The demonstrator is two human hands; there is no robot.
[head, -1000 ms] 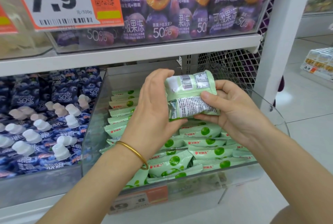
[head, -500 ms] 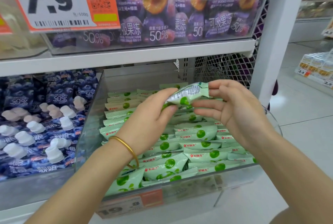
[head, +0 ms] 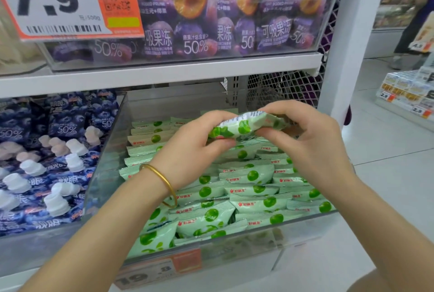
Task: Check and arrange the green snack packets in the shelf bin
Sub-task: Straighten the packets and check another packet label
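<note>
A pale green snack packet with green fruit print hangs flat above the clear shelf bin. My left hand, with a gold bangle on the wrist, pinches its left end. My right hand grips its right end from above. Below them the bin holds several rows of the same green packets, most lying face up and overlapping. The back rows on the right are hidden by my hands.
Blue spouted jelly pouches fill the bin to the left. Purple prune jelly pouches sit on the shelf above, behind a 7.9 price tag. A white shelf post stands right, with aisle floor beyond.
The packet has been turned from back side up and upright to lying flat, and lowered toward the rows in the bin. Both hands still hold its ends.
</note>
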